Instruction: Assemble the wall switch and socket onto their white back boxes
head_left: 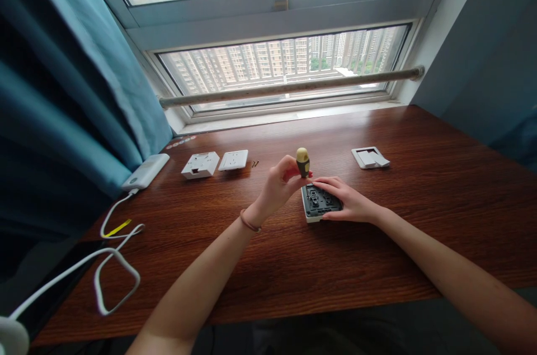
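Note:
My left hand (286, 179) is closed round a screwdriver (302, 161) with a yellow and black handle, held upright over the far left corner of a wall switch (321, 203). The screwdriver's tip is hidden behind my fingers. Dark inner workings show on the switch, which sits on a white base on the table. My right hand (350, 200) grips the switch from its right side, thumb at the near edge and fingers along the far edge. To the right lies a white switch cover (370, 157) with its rocker plates lying loose in the frame.
Left of my hands are a white back box (200, 165), a white socket panel (234, 160) and small screws (255, 164). A white power strip-like block (146, 171) with a white cable (118, 254) lies by the blue curtain (104, 64). The wooden table (403, 254) meets a window.

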`<state>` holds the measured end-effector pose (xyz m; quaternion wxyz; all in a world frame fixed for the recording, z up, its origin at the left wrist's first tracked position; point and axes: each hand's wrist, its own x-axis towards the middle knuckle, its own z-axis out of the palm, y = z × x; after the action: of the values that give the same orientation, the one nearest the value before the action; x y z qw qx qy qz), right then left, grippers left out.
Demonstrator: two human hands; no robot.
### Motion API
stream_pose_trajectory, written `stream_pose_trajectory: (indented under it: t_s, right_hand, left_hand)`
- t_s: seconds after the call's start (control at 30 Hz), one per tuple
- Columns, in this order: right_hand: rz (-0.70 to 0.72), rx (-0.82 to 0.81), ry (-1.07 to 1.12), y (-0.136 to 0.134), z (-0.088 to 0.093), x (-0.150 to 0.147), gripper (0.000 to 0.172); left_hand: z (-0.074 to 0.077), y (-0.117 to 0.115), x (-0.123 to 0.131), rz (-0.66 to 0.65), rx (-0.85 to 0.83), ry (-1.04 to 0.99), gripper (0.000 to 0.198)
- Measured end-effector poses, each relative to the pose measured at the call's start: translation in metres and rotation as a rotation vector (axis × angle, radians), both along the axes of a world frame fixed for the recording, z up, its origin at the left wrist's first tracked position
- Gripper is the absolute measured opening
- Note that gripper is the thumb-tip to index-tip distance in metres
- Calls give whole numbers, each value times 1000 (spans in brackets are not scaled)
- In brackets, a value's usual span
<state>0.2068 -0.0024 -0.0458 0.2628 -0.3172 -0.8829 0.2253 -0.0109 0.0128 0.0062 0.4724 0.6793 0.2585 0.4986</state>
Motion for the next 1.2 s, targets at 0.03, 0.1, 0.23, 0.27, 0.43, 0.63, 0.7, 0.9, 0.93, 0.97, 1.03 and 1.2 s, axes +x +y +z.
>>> stream_pose_trajectory:
  t_s: [0.03, 0.1, 0.23, 0.27, 0.43, 0.63, 0.7, 0.9, 0.93, 0.97, 1.03, 1.2]
  right_hand:
    - [1, 0, -1, 0, 0, 0, 77]
    - [1, 0, -2, 0, 0, 0, 78]
    - [1, -2, 0, 0, 0, 0, 78]
    - [1, -2, 1, 0, 0, 0, 77]
    - [0, 5, 4, 1, -2, 0, 76]
    - [0, -5, 15, 0, 0, 0, 75]
    - [-3, -6, 13, 0, 0, 0, 76]
    - [-5, 0, -4, -1, 0, 0, 77]
    - [-5, 1, -6, -1, 0, 0, 78]
    - [-3, 2, -7, 0, 0, 0, 78]
    - [0, 3, -5, 0, 1, 0, 78]
    - [-2, 5, -11, 0, 1, 0, 77]
  left_hand:
    - [-2, 1, 1, 31, 11, -5, 29]
    - [-5, 2, 2, 99, 37, 4, 33]
    - [-10, 2, 2, 227, 77, 36, 38]
    - [-11, 2, 2, 255, 94, 58, 38]
    - [-10, -2, 6, 203, 123, 136, 28]
    - [18, -4, 0, -125, -68, 80, 30]
    - [25, -2, -7, -205, -104, 109, 35]
    - [20, 4, -14, -199, -87, 126, 27]
    - [17, 3, -13, -184, -84, 109, 25]
    - [14, 3, -11, -169, -87, 87, 24]
    - [8, 2, -6, -122, -90, 36, 25]
    - [-4, 3, 0, 156, 68, 56, 39]
